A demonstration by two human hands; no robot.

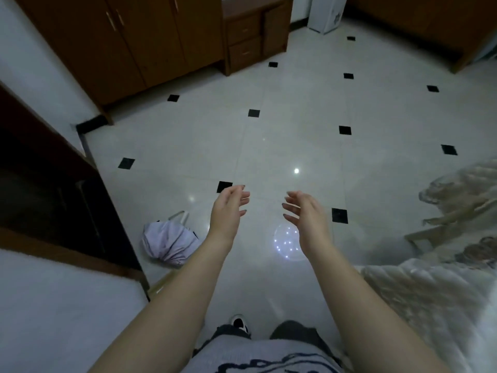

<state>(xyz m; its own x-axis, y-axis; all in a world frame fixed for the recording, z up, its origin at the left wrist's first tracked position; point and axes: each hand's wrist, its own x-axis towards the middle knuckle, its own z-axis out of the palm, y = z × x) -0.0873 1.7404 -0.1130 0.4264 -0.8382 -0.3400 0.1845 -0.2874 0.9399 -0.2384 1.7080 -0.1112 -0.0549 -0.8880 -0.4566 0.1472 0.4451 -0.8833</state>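
Observation:
Both of my arms reach forward over a pale tiled floor [269, 146]. My left hand [228, 208] and my right hand [304, 214] face each other, palms inward, a small gap between them. The fingers of both are relaxed and slightly bent, and neither hand holds anything. Below them on the floor lies a folded lilac umbrella [169, 240], left of my left wrist.
A brown wardrobe [121, 41] and a low drawer unit [252, 36] stand along the far wall. A dark wooden frame [53, 184] runs along the left. Pale patterned bedding [457, 238] hangs at the right. A round light reflection [286, 242] shines on the tiles.

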